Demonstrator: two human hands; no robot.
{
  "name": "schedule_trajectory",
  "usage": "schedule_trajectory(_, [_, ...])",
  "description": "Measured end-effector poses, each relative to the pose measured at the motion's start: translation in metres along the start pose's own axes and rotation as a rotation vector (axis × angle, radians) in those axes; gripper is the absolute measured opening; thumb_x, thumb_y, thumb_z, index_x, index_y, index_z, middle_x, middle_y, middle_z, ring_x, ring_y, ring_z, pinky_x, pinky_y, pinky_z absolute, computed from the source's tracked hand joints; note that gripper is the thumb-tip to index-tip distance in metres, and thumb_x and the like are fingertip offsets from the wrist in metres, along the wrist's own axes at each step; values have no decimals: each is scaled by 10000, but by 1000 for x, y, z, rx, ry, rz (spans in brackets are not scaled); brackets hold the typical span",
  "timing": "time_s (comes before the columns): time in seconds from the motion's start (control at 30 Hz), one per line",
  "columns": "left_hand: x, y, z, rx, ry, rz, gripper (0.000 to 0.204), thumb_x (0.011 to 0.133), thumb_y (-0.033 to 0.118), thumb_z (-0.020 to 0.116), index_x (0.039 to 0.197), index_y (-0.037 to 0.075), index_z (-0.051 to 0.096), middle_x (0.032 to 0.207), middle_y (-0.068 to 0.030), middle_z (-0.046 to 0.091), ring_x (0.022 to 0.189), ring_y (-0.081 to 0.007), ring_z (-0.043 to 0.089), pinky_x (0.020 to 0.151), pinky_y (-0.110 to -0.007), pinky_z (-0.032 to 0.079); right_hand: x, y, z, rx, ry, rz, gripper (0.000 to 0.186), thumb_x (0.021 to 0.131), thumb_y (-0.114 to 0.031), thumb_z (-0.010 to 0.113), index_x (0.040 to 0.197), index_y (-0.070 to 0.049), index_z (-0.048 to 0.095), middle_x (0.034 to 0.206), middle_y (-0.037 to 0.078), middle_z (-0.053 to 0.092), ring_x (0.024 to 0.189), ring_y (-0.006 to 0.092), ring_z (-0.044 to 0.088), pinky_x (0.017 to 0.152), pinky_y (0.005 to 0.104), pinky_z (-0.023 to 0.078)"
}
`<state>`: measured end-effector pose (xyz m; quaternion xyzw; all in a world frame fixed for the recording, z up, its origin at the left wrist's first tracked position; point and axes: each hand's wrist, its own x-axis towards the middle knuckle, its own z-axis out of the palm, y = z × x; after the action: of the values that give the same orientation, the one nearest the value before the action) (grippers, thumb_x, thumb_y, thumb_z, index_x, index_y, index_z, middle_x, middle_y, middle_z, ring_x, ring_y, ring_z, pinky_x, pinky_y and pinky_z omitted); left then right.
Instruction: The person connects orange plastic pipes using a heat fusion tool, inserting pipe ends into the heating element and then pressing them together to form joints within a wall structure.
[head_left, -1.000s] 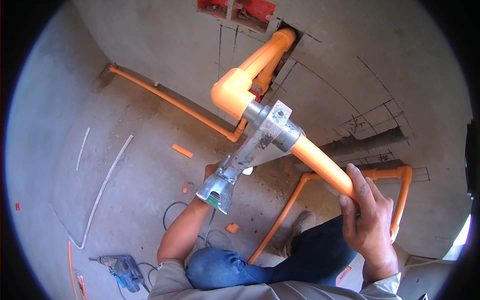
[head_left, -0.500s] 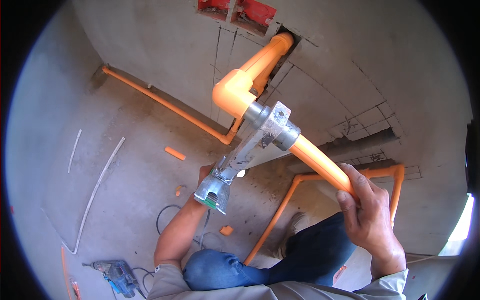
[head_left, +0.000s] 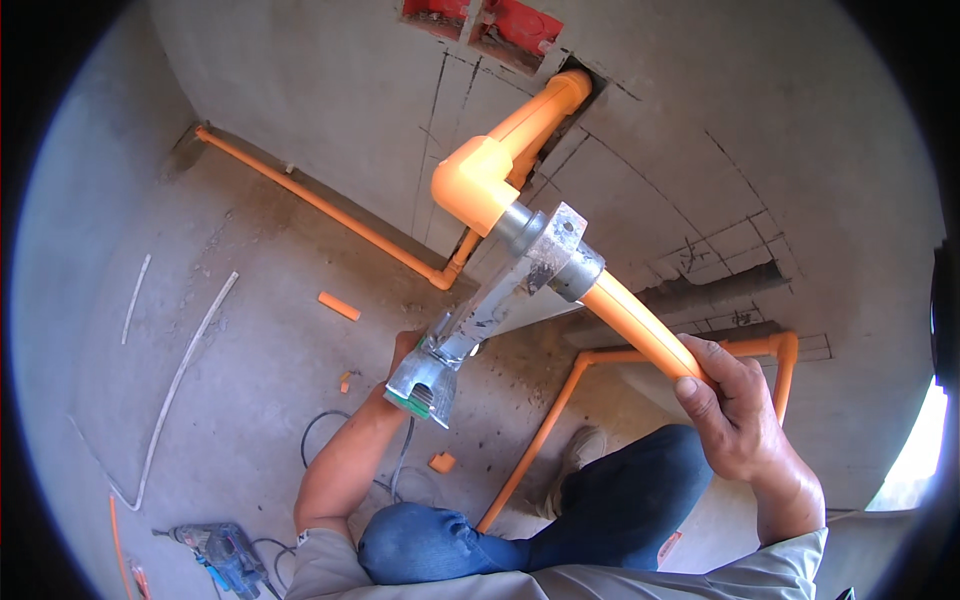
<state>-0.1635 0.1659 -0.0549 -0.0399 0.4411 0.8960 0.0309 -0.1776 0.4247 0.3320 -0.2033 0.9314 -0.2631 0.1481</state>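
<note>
A socket fusion welder [head_left: 485,305], with a metal heating plate and a green part at its lower end, is in front of me. My left hand [head_left: 405,347] is at its handle, mostly hidden behind the tool. One metal die sits in an orange elbow fitting [head_left: 475,185], which joins orange pipework coming from a slot in the wall. Over the opposite die sits the end of an orange pipe [head_left: 640,325]. My right hand [head_left: 740,405] grips that pipe, thumb and fingers closed around it.
Red boxes [head_left: 515,30] are set in the grey wall. Orange pipes run along its foot [head_left: 320,205] and down the right side [head_left: 535,440]. A power drill [head_left: 225,555], a bent white conduit [head_left: 180,385], a cable [head_left: 310,430] and orange offcuts [head_left: 340,306] lie on the floor.
My view has shifted slightly. Both hands keep their places on the welder and the pipe, and the die stays in the elbow.
</note>
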Motion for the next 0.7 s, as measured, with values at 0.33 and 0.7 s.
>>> schedule_trajectory(0.33, [3,-3,-13,202,-14,87,62,843,16,713,896,-8,692,765,20,629,703,-52,549,575,-248,446,5,5,-6,160,-133,112,490,1027,-344,590,1300,64,581,715,38,547,675,111,501,633,294,441])
schedule_trajectory(0.7, [6,6,-4,447,-16,147,50,833,7,721,867,-3,685,752,18,628,671,-53,549,558,-252,446,11,14,-21,438,-349,338,421,1048,-335,561,1233,37,630,734,-20,523,689,70,459,616,261,409])
